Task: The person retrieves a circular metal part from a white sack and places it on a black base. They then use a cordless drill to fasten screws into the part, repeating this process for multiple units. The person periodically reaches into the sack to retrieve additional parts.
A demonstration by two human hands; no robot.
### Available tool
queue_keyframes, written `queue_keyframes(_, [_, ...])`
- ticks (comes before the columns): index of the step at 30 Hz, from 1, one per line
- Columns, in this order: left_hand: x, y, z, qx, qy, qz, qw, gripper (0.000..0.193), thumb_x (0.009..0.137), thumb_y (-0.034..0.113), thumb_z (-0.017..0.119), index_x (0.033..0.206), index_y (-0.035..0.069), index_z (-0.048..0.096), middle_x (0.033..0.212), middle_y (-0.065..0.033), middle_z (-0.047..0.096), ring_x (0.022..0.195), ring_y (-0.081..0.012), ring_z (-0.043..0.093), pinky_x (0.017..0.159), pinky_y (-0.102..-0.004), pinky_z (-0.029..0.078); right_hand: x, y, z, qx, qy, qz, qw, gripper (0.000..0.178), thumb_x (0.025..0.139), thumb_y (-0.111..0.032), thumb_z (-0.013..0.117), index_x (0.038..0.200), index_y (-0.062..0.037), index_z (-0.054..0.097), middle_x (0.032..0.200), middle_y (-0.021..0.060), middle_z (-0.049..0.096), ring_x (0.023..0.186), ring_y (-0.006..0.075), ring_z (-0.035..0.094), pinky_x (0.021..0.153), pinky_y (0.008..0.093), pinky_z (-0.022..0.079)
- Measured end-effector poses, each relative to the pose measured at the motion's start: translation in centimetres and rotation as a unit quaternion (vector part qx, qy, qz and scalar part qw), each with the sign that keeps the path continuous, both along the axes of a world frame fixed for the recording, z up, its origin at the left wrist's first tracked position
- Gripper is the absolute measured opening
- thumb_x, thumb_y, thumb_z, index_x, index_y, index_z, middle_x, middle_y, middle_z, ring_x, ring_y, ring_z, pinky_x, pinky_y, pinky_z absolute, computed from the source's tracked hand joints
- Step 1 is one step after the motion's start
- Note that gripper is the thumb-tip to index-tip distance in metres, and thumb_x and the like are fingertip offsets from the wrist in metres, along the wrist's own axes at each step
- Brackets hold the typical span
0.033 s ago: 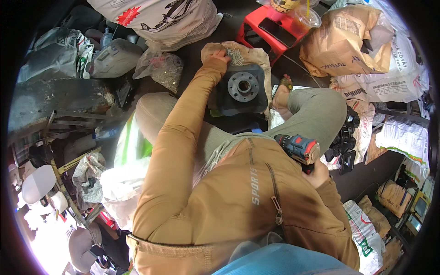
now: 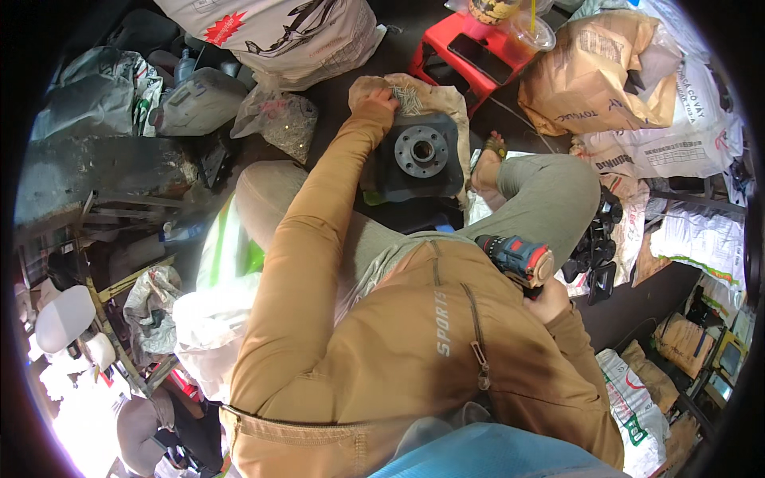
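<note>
My left hand [image 2: 381,97] reaches forward to a heap of small silvery screws [image 2: 408,100] lying on a piece of brown paper [image 2: 442,97]. Its fingers are bent at the heap's left edge, and what they pinch, if anything, is too small to make out. Just nearer to me is a dark square plate with a round metal flange [image 2: 410,162] on it, which has a central hole and a ring of smaller holes. Close to my right thigh, my right hand [image 2: 550,301] grips a blue and black cordless drill [image 2: 516,259] by its handle, the chuck pointing left.
A red stool [image 2: 446,36] at the far side carries a phone [image 2: 480,57] and drink cups. Brown paper bags [image 2: 594,88] stand at the far right, above several black parts [image 2: 598,247]. Far left are a large white sack [image 2: 295,40] and a plastic bag [image 2: 279,119].
</note>
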State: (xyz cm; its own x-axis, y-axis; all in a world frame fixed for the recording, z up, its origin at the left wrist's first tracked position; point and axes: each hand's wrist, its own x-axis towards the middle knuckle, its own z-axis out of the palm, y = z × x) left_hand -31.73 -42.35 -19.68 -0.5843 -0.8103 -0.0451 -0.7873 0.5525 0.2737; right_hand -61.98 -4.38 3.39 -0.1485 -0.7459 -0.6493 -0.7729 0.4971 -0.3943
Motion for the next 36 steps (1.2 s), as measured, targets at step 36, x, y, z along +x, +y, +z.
queue_keyframes(36, [1.1, 13.8, 19.9, -0.101, 0.533, -0.090, 0.835, 0.022, 0.071, 0.004, 0.074, 0.093, 0.008, 0.070, 0.090, -0.0032, 0.066, 0.090, -0.0221, 0.059, 0.080, -0.0335, 0.048, 5.5, -11.3, 15.1, -0.140, -0.128, 0.110, 0.976, 0.031, 0.071, 0.000, 0.061, 0.102, 0.0015, 0.060, 0.074, 0.0058, 0.061, 0.064, 0.0143, 0.058, 0.060, 0.0280, 0.048])
